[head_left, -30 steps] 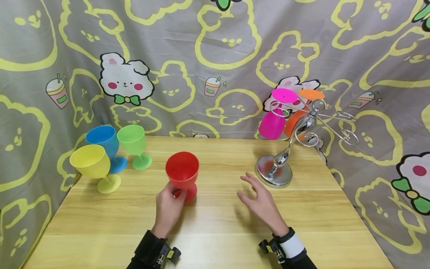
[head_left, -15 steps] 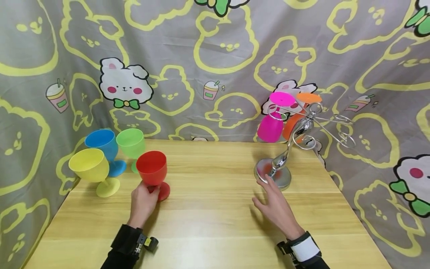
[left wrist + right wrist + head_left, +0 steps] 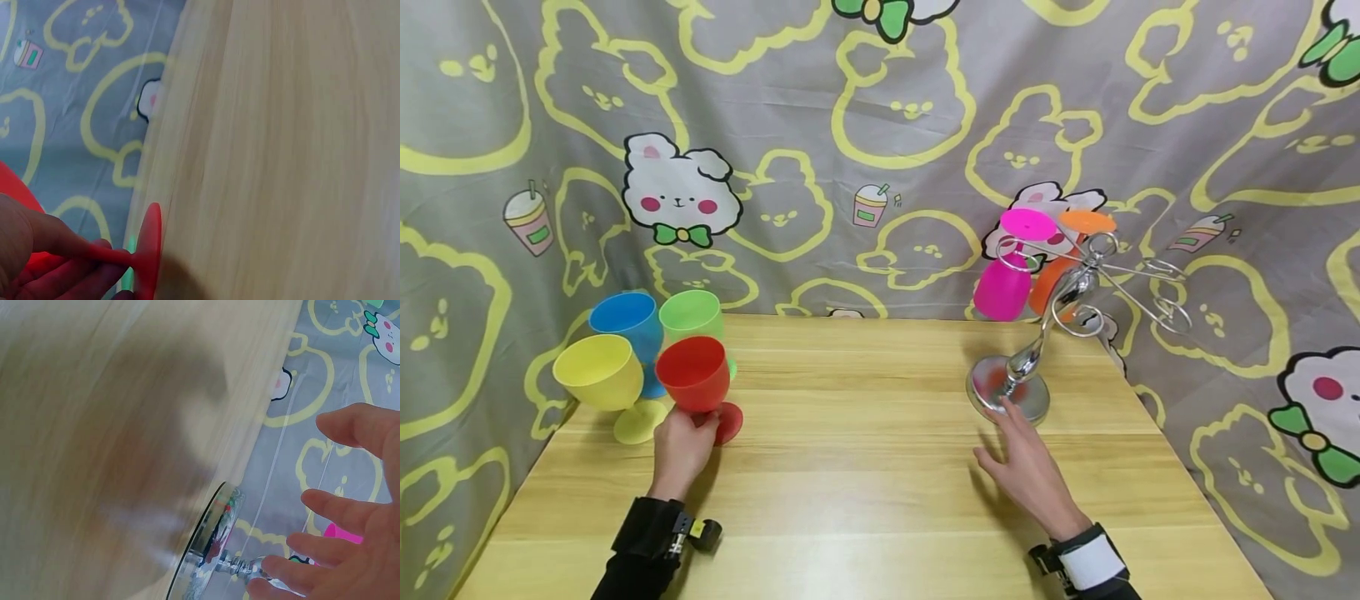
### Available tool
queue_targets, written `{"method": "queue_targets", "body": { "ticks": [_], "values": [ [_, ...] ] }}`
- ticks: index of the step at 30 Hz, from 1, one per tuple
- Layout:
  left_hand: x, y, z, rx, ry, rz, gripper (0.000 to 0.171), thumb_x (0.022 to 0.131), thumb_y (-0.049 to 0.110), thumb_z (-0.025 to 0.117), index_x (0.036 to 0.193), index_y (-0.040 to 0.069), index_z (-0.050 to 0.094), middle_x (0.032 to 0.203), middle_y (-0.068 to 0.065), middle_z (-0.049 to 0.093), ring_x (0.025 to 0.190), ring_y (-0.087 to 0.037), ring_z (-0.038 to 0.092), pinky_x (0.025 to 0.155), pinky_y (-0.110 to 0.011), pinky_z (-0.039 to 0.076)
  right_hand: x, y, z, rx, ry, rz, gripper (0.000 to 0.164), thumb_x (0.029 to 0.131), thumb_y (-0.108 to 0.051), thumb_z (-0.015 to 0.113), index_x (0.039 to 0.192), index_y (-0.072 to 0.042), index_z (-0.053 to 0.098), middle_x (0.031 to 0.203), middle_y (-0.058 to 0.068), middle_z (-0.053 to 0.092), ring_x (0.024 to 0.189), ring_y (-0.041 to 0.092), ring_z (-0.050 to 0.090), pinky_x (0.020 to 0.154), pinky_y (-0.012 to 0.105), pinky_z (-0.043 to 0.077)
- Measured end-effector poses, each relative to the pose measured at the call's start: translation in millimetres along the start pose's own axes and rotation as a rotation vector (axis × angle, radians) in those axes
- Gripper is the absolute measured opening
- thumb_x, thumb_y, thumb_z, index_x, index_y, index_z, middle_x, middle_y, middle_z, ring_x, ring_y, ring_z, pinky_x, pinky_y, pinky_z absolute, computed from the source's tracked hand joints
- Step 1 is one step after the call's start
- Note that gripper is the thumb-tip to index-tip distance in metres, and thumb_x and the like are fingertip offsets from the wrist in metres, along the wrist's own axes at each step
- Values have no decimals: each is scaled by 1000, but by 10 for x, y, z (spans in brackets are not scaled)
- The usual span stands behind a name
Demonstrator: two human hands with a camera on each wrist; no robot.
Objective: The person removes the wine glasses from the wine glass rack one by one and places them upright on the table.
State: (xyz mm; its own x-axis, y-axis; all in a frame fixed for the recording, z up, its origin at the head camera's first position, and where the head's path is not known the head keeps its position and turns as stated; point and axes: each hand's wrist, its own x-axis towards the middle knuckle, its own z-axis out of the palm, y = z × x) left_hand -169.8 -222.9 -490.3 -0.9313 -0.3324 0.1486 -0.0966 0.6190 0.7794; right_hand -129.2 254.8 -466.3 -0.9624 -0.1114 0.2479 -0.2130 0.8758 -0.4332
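My left hand [image 3: 681, 450] grips the stem of a red plastic goblet [image 3: 694, 375], held upright at the left of the table. In the left wrist view, fingers and thumb close round the stem above the red foot [image 3: 149, 250]; whether the foot touches the table I cannot tell. Close by stand a yellow goblet [image 3: 597, 375], a blue goblet [image 3: 625, 317] and a green goblet [image 3: 685, 312], the green one partly behind the red. My right hand [image 3: 1033, 471] has its fingers spread and holds nothing. Its fingertips are near the round base of a chrome goblet stand [image 3: 1036, 346].
From the stand's wire loops a pink goblet [image 3: 1002, 287] and an orange goblet [image 3: 1051, 287] hang upside down. More loops stick out to the right. The wooden table [image 3: 857, 483] is bordered at the back and sides by a patterned grey curtain [image 3: 790, 100].
My left hand has carried the red goblet leftward from mid-table to the yellow and green goblets. My right hand has shifted right, nearer the stand's base.
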Motion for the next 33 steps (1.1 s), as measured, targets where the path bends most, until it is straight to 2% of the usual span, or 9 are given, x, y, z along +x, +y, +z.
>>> {"method": "queue_targets", "body": {
  "ticks": [11,19,23,25,27,30,33],
  "values": [
    [60,-156,-127,-7,9,-54,26,97,10,68,112,-11,67,116,-37,70,112,-54,63,105,-68,49,9,35,13,1,-4,7,62,91,-13,84,146,4,61,163,38,40,147,61,43,115,75,42],
    [69,-175,-179,-34,25,-74,27,97,10,69,113,-12,68,116,-37,71,112,-53,64,102,-66,50,-7,45,26,10,1,6,60,92,-13,83,146,5,61,164,38,40,145,61,46,115,75,43],
    [28,-155,-192,-126,12,-139,37,98,8,69,131,-9,66,134,-33,70,129,-49,65,109,-58,52,-16,50,24,17,2,8,60,92,-12,83,146,4,61,164,37,39,145,61,47,114,75,44],
    [-9,-140,-218,-192,-19,-193,49,100,8,68,147,-4,59,151,-28,61,143,-43,58,118,-44,51,-17,50,18,19,2,5,60,92,-12,83,145,4,61,164,38,39,144,61,48,114,75,44],
    [-59,-119,-249,-239,-55,-237,62,102,9,67,159,0,47,164,-23,48,153,-39,48,124,-39,45,-13,49,11,19,4,3,60,92,-12,83,146,4,61,164,38,39,143,61,48,113,75,45],
    [-172,-86,-278,-246,-98,-251,72,103,11,68,167,2,36,170,-21,39,158,-40,40,125,-42,41,-3,50,3,15,5,-2,61,91,-11,84,146,4,61,163,39,39,143,62,48,113,75,45],
    [-309,-66,-257,-171,-127,-226,76,102,16,70,167,2,35,169,-22,39,157,-44,39,127,-58,38,10,45,2,12,-1,-1,61,91,-12,84,146,5,61,163,39,39,145,62,45,113,75,44]
  ]
}}
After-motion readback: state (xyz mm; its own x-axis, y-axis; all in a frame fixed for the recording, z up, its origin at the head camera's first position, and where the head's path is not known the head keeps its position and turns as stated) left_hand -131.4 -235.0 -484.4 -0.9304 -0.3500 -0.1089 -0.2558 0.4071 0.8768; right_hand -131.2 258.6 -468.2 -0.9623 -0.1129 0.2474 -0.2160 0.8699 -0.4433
